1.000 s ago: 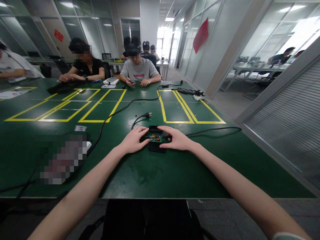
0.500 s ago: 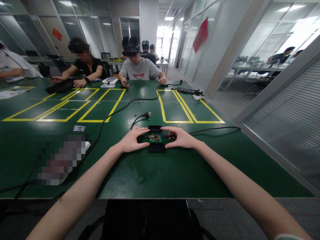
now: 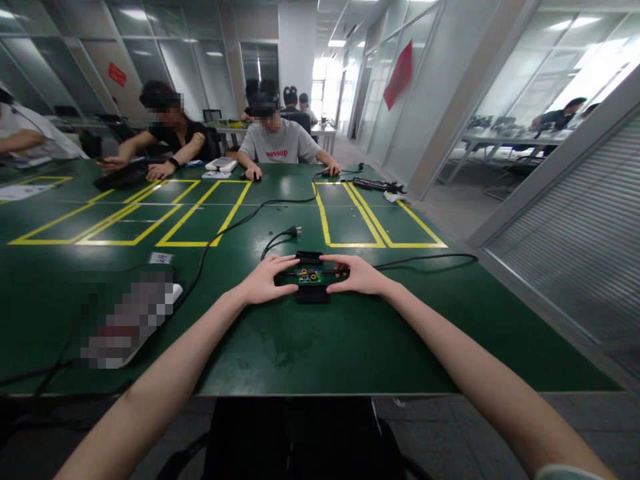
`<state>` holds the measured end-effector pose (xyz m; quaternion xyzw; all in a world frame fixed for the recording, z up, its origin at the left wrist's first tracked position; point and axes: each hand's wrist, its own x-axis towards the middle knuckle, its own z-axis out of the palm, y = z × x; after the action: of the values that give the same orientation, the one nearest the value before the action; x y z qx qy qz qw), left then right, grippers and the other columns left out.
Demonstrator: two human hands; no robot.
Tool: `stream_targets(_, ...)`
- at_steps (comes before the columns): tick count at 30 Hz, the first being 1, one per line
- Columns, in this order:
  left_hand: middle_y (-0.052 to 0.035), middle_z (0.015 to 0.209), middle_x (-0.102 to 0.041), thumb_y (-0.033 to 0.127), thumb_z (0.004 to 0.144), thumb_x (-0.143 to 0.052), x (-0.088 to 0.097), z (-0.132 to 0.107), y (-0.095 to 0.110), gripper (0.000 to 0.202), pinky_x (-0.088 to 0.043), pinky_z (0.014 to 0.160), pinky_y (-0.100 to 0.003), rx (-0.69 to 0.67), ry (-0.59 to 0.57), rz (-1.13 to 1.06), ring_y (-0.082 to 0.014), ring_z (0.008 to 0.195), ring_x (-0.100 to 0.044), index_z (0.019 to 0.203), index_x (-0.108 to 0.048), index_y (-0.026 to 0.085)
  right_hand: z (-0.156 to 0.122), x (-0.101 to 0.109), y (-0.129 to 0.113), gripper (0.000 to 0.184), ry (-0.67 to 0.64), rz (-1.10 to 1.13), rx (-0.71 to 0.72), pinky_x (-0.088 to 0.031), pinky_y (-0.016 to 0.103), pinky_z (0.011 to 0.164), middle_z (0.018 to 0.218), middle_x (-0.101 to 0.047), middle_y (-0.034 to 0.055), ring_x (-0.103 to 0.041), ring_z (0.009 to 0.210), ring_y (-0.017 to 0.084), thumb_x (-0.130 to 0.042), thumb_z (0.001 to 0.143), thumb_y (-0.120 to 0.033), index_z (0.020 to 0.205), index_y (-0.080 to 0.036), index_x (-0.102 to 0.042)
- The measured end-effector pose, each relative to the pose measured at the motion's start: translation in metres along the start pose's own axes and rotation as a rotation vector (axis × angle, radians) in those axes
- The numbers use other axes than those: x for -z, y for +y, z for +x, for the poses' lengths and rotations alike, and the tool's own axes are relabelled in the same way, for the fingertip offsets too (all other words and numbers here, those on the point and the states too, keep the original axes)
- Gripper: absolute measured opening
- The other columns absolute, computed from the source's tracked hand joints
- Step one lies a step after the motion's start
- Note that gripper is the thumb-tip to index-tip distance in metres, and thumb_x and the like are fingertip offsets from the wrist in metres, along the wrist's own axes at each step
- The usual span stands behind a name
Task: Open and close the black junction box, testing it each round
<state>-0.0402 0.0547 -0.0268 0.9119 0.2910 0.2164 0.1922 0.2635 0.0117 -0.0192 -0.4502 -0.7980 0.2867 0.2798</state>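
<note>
A small green circuit board (image 3: 310, 275) lies on the green table (image 3: 320, 347) between two black casing pieces, one behind it (image 3: 309, 257) and one in front (image 3: 313, 295). My left hand (image 3: 264, 280) curls around the board's left end, fingertips on its edge. From the other side my right hand (image 3: 356, 275) grips the right end, where a black cable (image 3: 425, 259) runs off to the right. A second black cable with a plug (image 3: 295, 231) leaves toward the back left.
A blurred-out flat object (image 3: 125, 320) lies at the left with cables (image 3: 210, 240) running past it. Yellow tape rectangles (image 3: 200, 210) mark the table. Two people sit across the table, one in black (image 3: 170, 133) and one in grey (image 3: 277, 141). A black tool (image 3: 375, 183) lies far right.
My hands have stayed on the board, drawing slightly closer around it. The person in grey has spread both hands apart on the table.
</note>
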Motion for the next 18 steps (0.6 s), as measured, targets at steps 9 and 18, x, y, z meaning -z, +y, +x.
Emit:
stream_targets(9, -0.0116, 0.132, -0.07, 0.038, 0.092, -0.064, -0.003, 0.003, -0.001, 0.039, -0.05, 0.11, -0.049, 0.007, 0.13, -0.008, -0.0281, 0.123, -0.061, 0.128, -0.07, 0.022, 0.002, -0.01, 0.007, 0.031, 0.268, -0.033, 0.099, -0.053, 0.031, 0.069, 0.113, -0.072, 0.0096, -0.06, 0.068, 0.015, -0.063, 0.091, -0.04, 0.112, -0.019, -0.072)
stream_targets(18, -0.0059, 0.102, -0.078, 0.038, 0.096, -0.056, 0.004, 0.005, 0.003, 0.027, -0.057, 0.08, -0.034, 0.105, 0.137, 0.027, -0.0229, 0.091, -0.071, 0.103, -0.076, 0.022, -0.005, -0.011, 0.006, 0.044, 0.314, -0.444, -0.148, -0.03, 0.028, 0.057, 0.059, -0.056, 0.0018, -0.052, 0.058, 0.018, -0.049, 0.098, -0.049, 0.063, -0.023, -0.055)
